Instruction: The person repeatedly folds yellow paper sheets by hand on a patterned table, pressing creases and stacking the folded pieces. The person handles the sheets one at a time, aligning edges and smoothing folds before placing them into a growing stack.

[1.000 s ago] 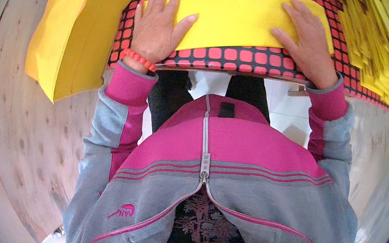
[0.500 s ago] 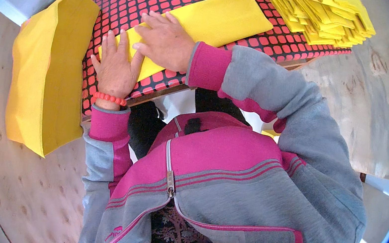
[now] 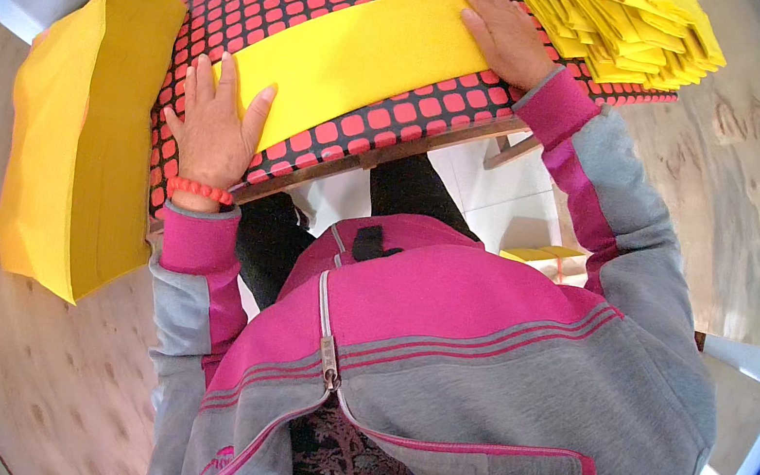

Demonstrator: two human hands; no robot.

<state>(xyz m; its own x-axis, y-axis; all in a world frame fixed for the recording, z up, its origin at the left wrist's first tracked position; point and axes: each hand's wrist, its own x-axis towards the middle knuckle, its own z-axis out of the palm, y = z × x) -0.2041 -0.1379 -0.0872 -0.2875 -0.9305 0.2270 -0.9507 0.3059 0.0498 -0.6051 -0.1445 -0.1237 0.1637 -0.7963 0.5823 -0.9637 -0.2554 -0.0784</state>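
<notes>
A folded yellow fabric piece [image 3: 357, 59] lies flat as a long strip across the red-and-black patterned table cover [image 3: 387, 127]. My left hand [image 3: 220, 125], with a red beaded bracelet at its wrist, rests on the strip's left end, fingers spread and thumb out. At the strip's far right end my right hand [image 3: 508, 36] lies flat, its fingers stretched over the edge. Neither hand grips anything; both press down on the fabric from above.
A larger stack of yellow fabric [image 3: 86, 135] stands at the left on a wooden board [image 3: 18, 360]. Several folded yellow pieces [image 3: 618, 27] are piled at the far right of the patterned cover. Beyond them on the right is another wooden surface [image 3: 721, 190].
My right hand has slid along the strip from beside my left hand to its far right end. My left hand stays at the left end.
</notes>
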